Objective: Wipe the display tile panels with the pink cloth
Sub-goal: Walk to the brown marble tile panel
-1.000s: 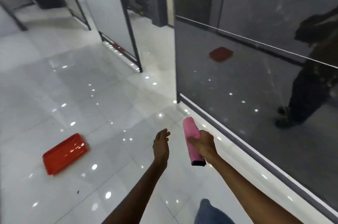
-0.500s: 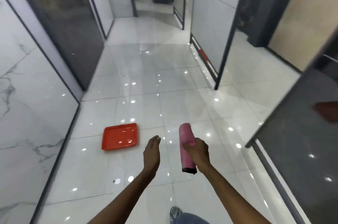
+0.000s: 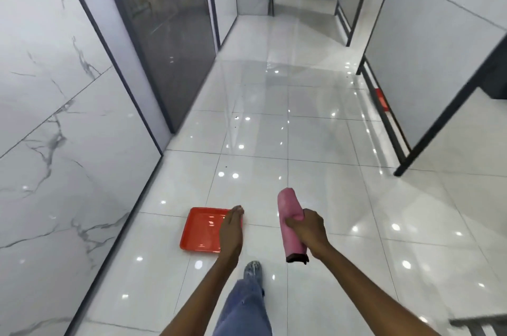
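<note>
My right hand (image 3: pixel 308 230) grips a rolled pink cloth (image 3: pixel 288 215) held upright in front of me, its dark lower end below my fist. My left hand (image 3: pixel 231 228) is held out flat with fingers together, empty, above the near edge of a red tray. White marble display tile panels (image 3: pixel 55 129) line the left wall, with a dark glossy panel (image 3: pixel 170 33) further along. Pale grey panels (image 3: pixel 428 55) in black frames stand on the right.
A red tray (image 3: pixel 200 231) lies on the glossy white floor just ahead of my left hand. My shoe and jeans leg (image 3: pixel 252 275) show between my arms. The corridor (image 3: pixel 288 61) runs ahead between the panel rows. A small red object (image 3: pixel 381 99) sits by the right frame.
The view has swung left, away from the dark panel on the right, down the corridor. The red tray now lies directly ahead. Both hands keep the same pose, cloth still held.
</note>
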Available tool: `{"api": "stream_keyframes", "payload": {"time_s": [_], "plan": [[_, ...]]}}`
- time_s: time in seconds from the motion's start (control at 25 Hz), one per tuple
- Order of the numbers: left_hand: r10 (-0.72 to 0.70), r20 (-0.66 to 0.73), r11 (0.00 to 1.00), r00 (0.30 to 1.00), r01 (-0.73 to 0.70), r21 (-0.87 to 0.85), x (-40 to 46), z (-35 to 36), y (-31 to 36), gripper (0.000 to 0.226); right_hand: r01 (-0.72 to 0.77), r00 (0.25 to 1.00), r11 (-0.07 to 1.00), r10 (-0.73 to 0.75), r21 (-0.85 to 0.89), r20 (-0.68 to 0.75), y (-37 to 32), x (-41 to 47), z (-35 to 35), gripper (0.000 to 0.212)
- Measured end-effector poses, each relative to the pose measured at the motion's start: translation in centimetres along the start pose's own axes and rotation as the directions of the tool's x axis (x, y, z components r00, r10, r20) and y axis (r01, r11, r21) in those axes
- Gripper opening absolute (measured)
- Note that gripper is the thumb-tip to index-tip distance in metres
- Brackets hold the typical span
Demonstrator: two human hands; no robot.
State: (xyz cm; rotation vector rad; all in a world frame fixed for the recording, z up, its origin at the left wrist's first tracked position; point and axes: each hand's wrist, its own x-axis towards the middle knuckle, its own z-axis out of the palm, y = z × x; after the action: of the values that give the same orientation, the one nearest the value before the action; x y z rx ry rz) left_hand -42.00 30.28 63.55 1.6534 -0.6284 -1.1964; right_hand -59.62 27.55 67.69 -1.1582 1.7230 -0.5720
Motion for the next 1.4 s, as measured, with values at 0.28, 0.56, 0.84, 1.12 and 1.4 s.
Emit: {"api": "stream_keyframes", "payload": {"time_s": [0.28,0.56,0.84,1.12,1.4], "plan": [[-0.055,0.006,0.998,0.998,0.055,0.011,21.6,4.0,11.1,0.019,-0.029,0.999,0.999,0.029,-0.014,0.033,-13.6,20.2,2.6,0.021],[-0.096,0.012,0.995,0.995,0.096,-0.013,40.8,9.2,20.6,0.021,-0.006,0.999,1.0,0.006,-0.008,0.038,-25.7,39.1,4.7,0.016],[-0.135,-0.153,0.991,0.979,0.129,-0.046,61.9,12.8,30.4,0.016,0.123,0.976,0.989,-0.105,-0.086,0.189,-40.1,61.8,7.9,0.015],[-0.129,-0.34,0.976,0.932,0.059,-0.209,81.8,9.8,41.6,0.031,0.256,0.908,0.955,-0.184,-0.15,0.377,-57.1,81.3,16.5,0.023],[-0.228,-0.381,0.957,0.896,0.133,-0.259,102.2,5.8,47.6,0.029,0.307,0.875,0.92,-0.171,-0.245,0.453,-69.8,97.4,26.9,0.027]]}}
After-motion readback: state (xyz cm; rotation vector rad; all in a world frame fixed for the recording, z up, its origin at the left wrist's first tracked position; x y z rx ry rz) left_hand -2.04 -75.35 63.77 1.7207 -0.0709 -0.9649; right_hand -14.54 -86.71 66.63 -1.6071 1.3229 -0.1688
